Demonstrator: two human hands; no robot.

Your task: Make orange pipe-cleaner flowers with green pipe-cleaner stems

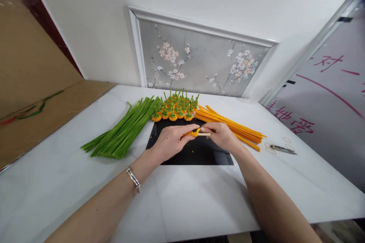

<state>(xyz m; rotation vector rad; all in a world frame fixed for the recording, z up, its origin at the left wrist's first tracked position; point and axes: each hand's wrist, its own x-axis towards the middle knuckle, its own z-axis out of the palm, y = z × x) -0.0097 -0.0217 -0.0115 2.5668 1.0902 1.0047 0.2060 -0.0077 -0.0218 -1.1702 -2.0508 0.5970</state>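
An orange pipe cleaner (194, 133) is coiled around a pale thin stick (204, 134) above the black mat. My left hand (171, 142) is closed on the coiled part, thumb and fingers pinching it. At the other side, my right hand (221, 135) is closed by the bare end of the stick, its fingertips at the loose curl of the pipe cleaner. Whether it grips the curl, the stick or both is partly hidden by the fingers. Just beyond both hands stand several orange pipe-cleaner pieces with green stems (172, 117), stems pointing up.
A bundle of green pipe cleaners (122, 131) lies to the left, and orange pipe cleaners (230, 122) lie to the right. Small scissors or snips (283, 149) rest near thin rings at far right. The black mat (196, 155) lies on a white table (182, 197) against a wall.
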